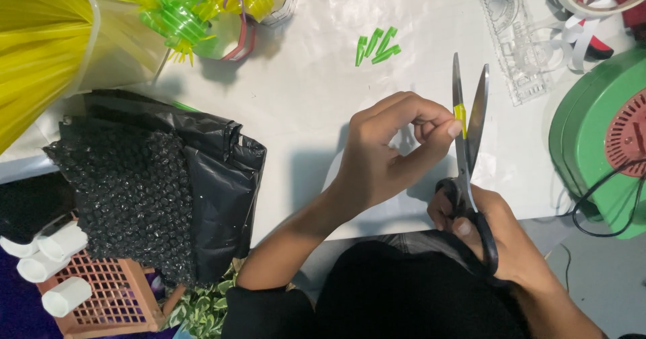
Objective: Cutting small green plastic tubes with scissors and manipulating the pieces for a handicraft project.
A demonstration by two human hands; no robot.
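My left hand [387, 147] pinches a small yellow straw piece [460, 115] between thumb and fingertips. The piece sits between the open blades of black-handled scissors [468, 120]. My right hand [494, 235] grips the scissors' handles, lower right, blades pointing up. Several short green straw pieces [377, 45] lie on the white table sheet [303, 77] above my left hand.
A bundle of yellow straws [37, 43] fills the top left, with green and yellow straw flowers [195, 6] beside it. Black bubble wrap [128, 191] and a black bag [215, 177] lie left. A clear ruler [515, 36], a green device [599, 137] and a red basket [111, 298] are around.
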